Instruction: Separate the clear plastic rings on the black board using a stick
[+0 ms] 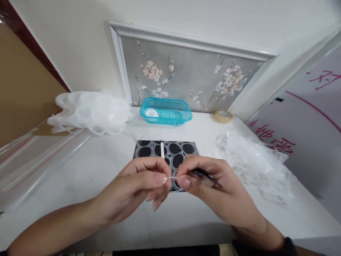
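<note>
Between my hands runs a short, thin white strand (173, 177), stretched nearly level. My left hand (135, 186) pinches one end of it between thumb and forefinger, its other fingers curled loosely below. The thumb and forefinger of my right hand (215, 186) close on the other end. Tucked in that same right hand is a dark, slim tool (204, 174); the fingers cover too much to tell its kind. Beneath the hands lies a black mat with grey ring patterns (178, 160), crossed by a narrow white strip (162, 150).
A turquoise plastic basket (166, 121) with a white roll (151, 113) inside stands by the wall, left of a tape roll (223, 116). Piles of translucent white rings lie left (93, 112) and right (258, 163). Clear zip bags (45, 156) lie at far left. A whiteboard (301, 117) rises at right.
</note>
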The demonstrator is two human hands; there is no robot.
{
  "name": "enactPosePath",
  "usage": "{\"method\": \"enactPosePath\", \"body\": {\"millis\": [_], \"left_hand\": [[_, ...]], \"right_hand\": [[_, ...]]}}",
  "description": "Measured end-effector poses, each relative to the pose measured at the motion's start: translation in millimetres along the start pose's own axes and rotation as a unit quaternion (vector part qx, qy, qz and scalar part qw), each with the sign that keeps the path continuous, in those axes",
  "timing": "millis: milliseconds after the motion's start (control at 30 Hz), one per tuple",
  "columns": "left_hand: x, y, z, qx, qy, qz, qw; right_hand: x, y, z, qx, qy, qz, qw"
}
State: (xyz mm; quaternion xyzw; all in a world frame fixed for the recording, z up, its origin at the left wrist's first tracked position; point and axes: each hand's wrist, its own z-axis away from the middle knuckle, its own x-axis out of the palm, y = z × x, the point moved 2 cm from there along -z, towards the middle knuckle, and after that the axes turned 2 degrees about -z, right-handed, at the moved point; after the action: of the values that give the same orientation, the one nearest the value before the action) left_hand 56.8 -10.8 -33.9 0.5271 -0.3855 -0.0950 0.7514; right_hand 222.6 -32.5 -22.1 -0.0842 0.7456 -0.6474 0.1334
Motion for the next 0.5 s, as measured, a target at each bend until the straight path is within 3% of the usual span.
{"method": "enactPosePath", "body": {"millis": [500], "left_hand": [[-0.6,-0.2,4.7,-0.01,-0.019,0.024,0.999]], "right_hand": [[-0.3,2.7,1.4,0.024,-0.009,-0.059,0.998]]}}
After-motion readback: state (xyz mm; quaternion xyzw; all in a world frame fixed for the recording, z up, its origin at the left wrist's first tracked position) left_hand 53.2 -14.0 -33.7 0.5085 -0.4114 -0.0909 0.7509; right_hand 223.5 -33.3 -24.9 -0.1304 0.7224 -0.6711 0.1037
